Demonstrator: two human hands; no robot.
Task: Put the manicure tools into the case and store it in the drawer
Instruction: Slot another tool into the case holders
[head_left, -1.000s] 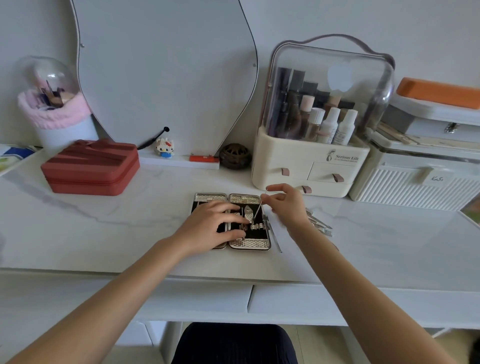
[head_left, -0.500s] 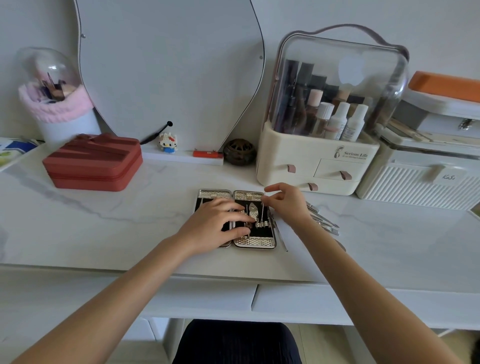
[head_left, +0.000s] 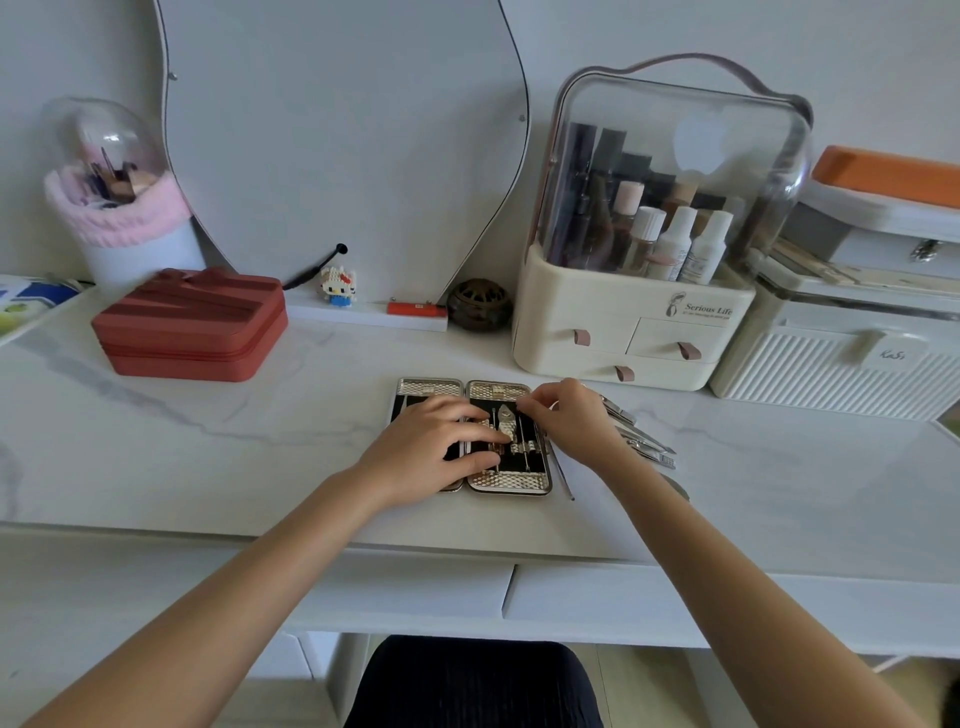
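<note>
Single head-worn wide-angle view, looking forward and down from a seated position. Close above a white surface (head_left: 208, 467), both forearms reaching in from the bottom edge. Wall and mirror (head_left: 337, 130) straight ahead, edges visibly curved.

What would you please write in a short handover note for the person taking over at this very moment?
Left hand rests flat on the open manicure case, steadying it. Right hand pinches a thin tool at the case's right half, seating it. Some tools already sit in the straps. Left to do: several metal tools lie on the desk right of the case, plus a thin probe beside its edge; then close the case and store it in a drawer.
</note>
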